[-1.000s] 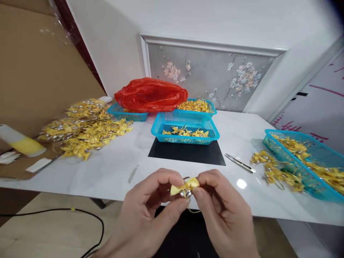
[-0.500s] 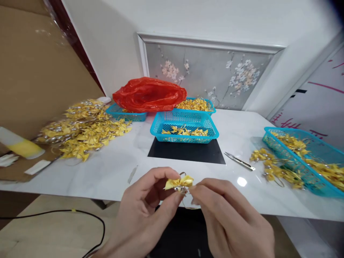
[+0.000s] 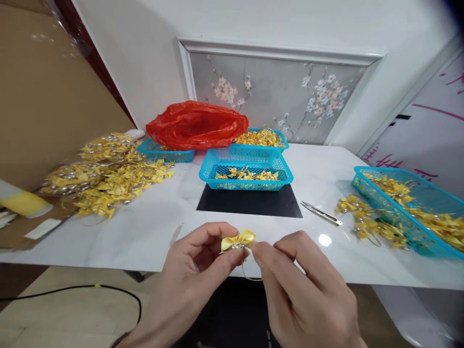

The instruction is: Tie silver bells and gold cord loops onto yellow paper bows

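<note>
A small yellow ribbon bow (image 3: 238,239) with silver beads and a thin wire loop is held over the front edge of the white table (image 3: 145,227). My left hand (image 3: 192,280) pinches it from the left between thumb and fingers. My right hand (image 3: 304,295) pinches it from the right with its fingertips closed against the bow's knot. Both hands hover just above the table edge.
A blue basket (image 3: 245,166) with a few bows stands on a black mat (image 3: 250,203). Small snips (image 3: 321,213) lie to the right. Another blue basket (image 3: 409,212) with bows sits far right, a pile of bows (image 3: 105,176) at left, a red bag (image 3: 195,125) behind.
The bow has shifted slightly left and up in my fingers. My right hand has turned so its fingers pinch the knot from the right. The view has drifted a little.
</note>
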Demonstrator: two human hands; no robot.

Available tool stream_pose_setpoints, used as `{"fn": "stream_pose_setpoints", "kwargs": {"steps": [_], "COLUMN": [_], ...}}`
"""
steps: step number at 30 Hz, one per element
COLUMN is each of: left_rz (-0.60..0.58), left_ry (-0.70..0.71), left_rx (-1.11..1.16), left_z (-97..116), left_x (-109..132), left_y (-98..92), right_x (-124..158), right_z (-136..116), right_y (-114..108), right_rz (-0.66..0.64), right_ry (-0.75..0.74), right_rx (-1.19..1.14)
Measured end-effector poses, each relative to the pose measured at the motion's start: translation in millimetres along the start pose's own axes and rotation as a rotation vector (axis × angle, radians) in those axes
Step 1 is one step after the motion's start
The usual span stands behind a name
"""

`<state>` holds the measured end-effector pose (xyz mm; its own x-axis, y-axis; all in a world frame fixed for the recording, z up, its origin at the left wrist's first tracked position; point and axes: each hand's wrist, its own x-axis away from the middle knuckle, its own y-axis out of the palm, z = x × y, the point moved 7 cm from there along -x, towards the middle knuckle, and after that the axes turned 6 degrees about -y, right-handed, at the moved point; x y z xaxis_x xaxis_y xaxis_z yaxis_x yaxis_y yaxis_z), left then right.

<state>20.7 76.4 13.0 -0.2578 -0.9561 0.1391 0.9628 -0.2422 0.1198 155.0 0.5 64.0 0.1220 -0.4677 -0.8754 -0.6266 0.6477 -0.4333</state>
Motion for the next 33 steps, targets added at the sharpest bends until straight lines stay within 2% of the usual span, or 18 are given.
{"fn": "stream_pose_setpoints", "kwargs": {"steps": [12,17,20,24,28,33], "left_rz": [0.056,0.061,0.095,0.143,0.109,0.076], "left_ry": [0.054,0.137,0.199,0.208,0.274,0.319], "left_rx": [-0.087,-0.184,-0.262,-0.267,-0.288,-0.241], "left_z": [5,7,10,11,16,18], "left_x": [2,1,2,4,5,7], "left_y": [-1.6,-1.6,-2.9,-5.6,-2.4,-0.8], "right_x": [0,1,3,8,12,13], "right_z": [-1,0,2,5,6,4], "right_y": [-1,0,1,6,9,9], "right_rz": [-0.034,-0.054,-0.053,-0.054,-0.025,0.009], "right_ry": [-0.021,-0.031,-0.006,0.055,0.116,0.125], "right_rx": [0.012,0.025,0.022,-0.009,-0.054,-0.074]}}
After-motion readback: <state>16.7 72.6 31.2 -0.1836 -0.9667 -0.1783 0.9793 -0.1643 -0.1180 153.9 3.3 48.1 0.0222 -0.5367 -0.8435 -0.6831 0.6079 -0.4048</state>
